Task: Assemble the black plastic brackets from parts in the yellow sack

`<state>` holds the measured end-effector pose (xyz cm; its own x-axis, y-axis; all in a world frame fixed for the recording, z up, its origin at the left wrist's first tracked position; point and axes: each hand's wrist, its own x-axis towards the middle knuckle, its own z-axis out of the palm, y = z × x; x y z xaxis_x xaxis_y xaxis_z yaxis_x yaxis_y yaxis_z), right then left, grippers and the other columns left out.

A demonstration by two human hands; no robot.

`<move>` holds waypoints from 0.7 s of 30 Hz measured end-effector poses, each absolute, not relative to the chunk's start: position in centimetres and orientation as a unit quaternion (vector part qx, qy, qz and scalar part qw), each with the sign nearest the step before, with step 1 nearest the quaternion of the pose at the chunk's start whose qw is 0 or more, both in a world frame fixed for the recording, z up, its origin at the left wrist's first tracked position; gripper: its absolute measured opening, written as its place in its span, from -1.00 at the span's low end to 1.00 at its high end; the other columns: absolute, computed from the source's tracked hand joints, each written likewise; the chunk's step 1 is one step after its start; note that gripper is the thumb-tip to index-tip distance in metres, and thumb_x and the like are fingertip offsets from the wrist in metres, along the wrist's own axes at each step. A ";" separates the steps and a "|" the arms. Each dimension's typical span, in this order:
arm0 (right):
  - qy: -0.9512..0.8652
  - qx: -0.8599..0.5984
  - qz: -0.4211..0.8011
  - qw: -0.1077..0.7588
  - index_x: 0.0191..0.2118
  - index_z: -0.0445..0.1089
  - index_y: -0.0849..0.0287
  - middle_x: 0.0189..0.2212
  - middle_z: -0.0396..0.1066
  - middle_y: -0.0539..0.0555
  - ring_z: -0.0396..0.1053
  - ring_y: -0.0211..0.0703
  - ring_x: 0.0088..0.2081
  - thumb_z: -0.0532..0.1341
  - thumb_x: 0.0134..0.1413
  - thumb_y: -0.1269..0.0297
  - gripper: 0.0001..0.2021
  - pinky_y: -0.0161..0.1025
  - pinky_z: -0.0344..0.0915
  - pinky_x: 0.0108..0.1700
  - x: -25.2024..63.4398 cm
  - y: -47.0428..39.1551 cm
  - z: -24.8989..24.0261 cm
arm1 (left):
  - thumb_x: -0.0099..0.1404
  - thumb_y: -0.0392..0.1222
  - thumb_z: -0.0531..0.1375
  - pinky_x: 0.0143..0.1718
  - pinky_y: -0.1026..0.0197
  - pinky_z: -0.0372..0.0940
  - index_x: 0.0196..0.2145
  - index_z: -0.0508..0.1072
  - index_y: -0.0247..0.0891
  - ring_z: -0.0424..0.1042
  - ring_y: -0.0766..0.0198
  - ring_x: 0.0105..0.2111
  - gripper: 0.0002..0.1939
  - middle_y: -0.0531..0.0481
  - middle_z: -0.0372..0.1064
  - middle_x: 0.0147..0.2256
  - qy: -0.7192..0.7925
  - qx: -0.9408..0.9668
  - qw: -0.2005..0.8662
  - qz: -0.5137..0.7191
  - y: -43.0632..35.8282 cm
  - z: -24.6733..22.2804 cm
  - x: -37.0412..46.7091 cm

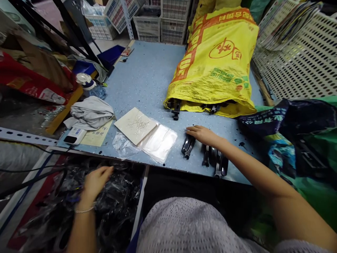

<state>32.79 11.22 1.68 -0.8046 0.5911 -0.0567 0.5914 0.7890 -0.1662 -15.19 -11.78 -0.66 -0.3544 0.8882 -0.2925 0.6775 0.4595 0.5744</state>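
Note:
My right hand (201,134) reaches over the table with its fingers closed on the upper end of a glossy black plastic part (187,147). Beside it, partly under my wrist and forearm, lie several more black parts (218,163). My left hand (97,181) hovers over a bin of black pieces in clear plastic bags (116,200), smeared by motion; its grip cannot be made out. Between the hands, a stack of clear plastic bags (160,142) lies beside a pale square board (135,125) with tiny metallic bits on it.
A yellow woven sack (218,63) lies on the blue table (147,70), black parts showing at its mouth. A grey cloth (91,112), a white device (75,136) and a bottle (92,86) sit at left. A white perforated crate (302,63) stands at right.

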 end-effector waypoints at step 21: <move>0.303 0.408 -0.803 -0.311 -0.30 0.56 0.27 -0.45 0.53 0.08 0.45 -0.25 -0.44 0.47 -0.20 0.11 -0.64 -0.33 0.36 -0.33 21.6 3.3 -0.9 | 0.21 -0.38 0.12 -0.08 0.06 0.35 -0.37 0.47 -0.26 0.43 0.17 -0.22 -0.86 -0.09 0.46 -0.29 0.593 0.637 0.313 0.380 0.3 -0.3 1.4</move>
